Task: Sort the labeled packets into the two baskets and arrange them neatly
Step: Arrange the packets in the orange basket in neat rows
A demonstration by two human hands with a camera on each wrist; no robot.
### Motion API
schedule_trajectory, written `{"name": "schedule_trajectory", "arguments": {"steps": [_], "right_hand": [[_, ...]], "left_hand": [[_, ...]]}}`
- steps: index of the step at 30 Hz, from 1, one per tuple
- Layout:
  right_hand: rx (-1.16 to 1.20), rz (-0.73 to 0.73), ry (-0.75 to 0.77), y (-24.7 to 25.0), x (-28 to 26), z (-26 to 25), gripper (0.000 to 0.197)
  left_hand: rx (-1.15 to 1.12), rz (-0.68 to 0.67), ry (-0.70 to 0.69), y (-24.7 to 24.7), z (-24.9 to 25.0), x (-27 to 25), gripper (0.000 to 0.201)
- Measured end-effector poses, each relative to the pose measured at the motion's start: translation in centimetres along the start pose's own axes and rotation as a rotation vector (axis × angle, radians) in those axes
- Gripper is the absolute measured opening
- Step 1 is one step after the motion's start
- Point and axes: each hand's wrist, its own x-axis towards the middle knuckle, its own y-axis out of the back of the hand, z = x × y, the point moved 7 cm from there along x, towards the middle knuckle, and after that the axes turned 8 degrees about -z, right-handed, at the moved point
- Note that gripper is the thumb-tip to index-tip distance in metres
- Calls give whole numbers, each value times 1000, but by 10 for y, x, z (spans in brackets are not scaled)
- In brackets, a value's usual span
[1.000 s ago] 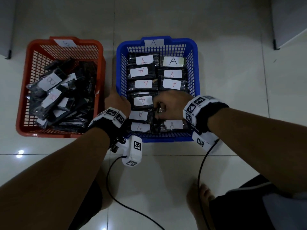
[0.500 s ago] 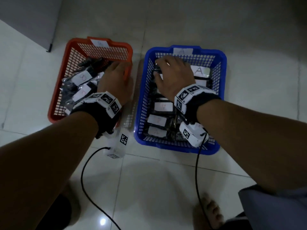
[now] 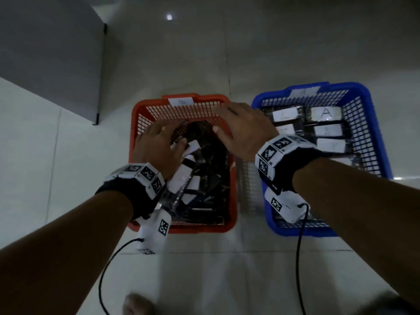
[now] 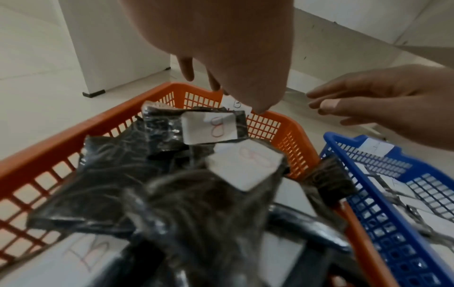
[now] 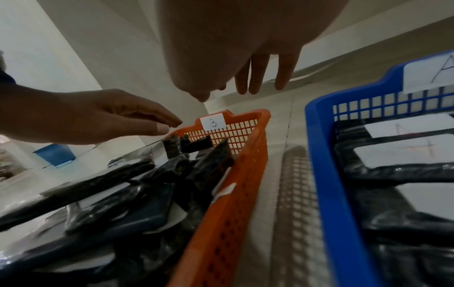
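Note:
An orange basket (image 3: 136,123) tagged B stands on the floor with a loose heap of dark packets (image 3: 204,169) bearing white B labels (image 4: 211,128). To its right a blue basket (image 3: 377,133) tagged A holds A packets (image 3: 325,113) laid flat in rows. My left hand (image 3: 159,142) hovers flat over the heap's left side, fingers straight, holding nothing. Over the orange basket's far right corner, my right hand (image 3: 241,128) is also spread and empty. In the wrist views both hands (image 4: 368,101) (image 5: 98,116) float above the packets without touching them.
A grey cabinet (image 3: 50,53) stands at the upper left on the tiled floor (image 3: 227,269). Cables (image 3: 300,258) run from the wrist cameras towards me. A bare foot (image 3: 136,306) shows at the bottom edge. A small blue bin (image 5: 55,154) sits far off.
Both hands have left the blue basket and swung left over the orange one. My head view has turned left too, so the baskets now sit further right.

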Motion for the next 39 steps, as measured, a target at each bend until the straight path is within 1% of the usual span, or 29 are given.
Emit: {"name": "schedule_trajectory", "arguments": {"steps": [2, 5, 7, 9, 11, 14, 16, 18, 19, 20, 22, 23, 24, 25, 26, 27, 28, 29, 31, 33, 35, 37, 39], "right_hand": [[0, -36, -44, -11, 6, -17, 50], [23, -45, -96, -26, 11, -38, 45], [30, -85, -151, -36, 11, -45, 42], [-5, -138, -230, -48, 6, -49, 40], [-58, -168, -291, -55, -1, -51, 34], [-12, -227, -398, -57, -8, -52, 28], [-31, -213, -475, -53, -6, -52, 27], [-73, -140, -546, -45, 6, -49, 28], [-65, -121, -558, -43, 14, -47, 27], [-38, -117, -552, -43, 26, -44, 25], [47, -136, -513, -47, 49, -37, 24], [98, -162, -506, -51, 57, -32, 24], [145, -199, -499, -56, 62, -31, 24], [178, -242, -490, -63, 66, -30, 24], [187, -275, -476, -69, 68, -30, 25], [184, -297, -464, -74, 69, -30, 26], [183, -306, -459, -79, 69, -28, 28], [194, -301, -463, -82, 68, -26, 27], [244, -257, -471, -85, 70, -22, 23], [309, -196, -465, -83, 76, -26, 33], [398, -161, -469, -79, 81, -37, 44], [448, -188, -470, -77, 84, -47, 46], [465, -258, -442, -78, 90, -51, 40]], "left_hand": [[24, -58, -45, -3, -12, 1, 58], [35, -115, -133, -8, -26, 4, 53], [42, -158, -195, -14, -35, 6, 52], [24, -175, -224, -18, -45, 7, 50], [-38, -163, -218, -19, -54, 4, 48], [-76, -177, -257, -18, -59, -4, 45], [-78, -190, -285, -13, -62, -4, 37], [-84, -180, -286, -2, -67, 4, 32], [-99, -152, -275, 3, -71, 9, 32], [-112, -85, -265, 10, -77, 15, 31], [-68, 109, -235, 25, -89, 25, 33], [-44, 156, -177, 26, -97, 29, 39], [-74, 142, -74, 22, -107, 33, 49], [-164, 79, 49, 11, -118, 36, 58], [-288, -9, 171, -4, -126, 36, 63], [-394, -85, 271, -20, -130, 33, 61], [-469, -116, 334, -32, -132, 29, 53], [-516, -101, 365, -40, -134, 25, 43], [-547, -53, 391, -47, -134, 19, 29], [-535, -34, 381, -47, -134, 19, 25], [-522, -52, 368, -45, -134, 20, 23], [-516, -96, 349, -44, -134, 20, 19], [-509, -119, 324, -41, -134, 20, 15]]}}
